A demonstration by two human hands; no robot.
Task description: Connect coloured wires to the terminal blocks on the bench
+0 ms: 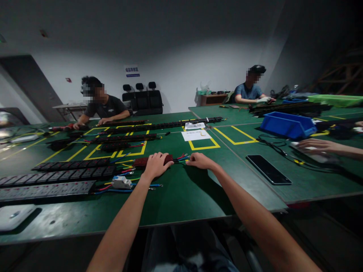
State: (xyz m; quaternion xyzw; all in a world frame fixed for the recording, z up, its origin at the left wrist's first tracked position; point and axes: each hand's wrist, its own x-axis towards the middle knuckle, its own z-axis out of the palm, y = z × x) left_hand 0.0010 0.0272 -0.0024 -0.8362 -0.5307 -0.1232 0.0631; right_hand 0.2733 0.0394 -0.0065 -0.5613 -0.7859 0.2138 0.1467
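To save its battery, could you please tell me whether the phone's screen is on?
Off, it seems: the phone lies face up, its screen dark.

On cam I see green tbl (181, 202) w/ blk phone (269, 170); rel. to phone: blue bin (287, 126) behind, paper sheet (195, 136) back-L, red strip (140, 162) L, grey socket strip (51, 191) far L.
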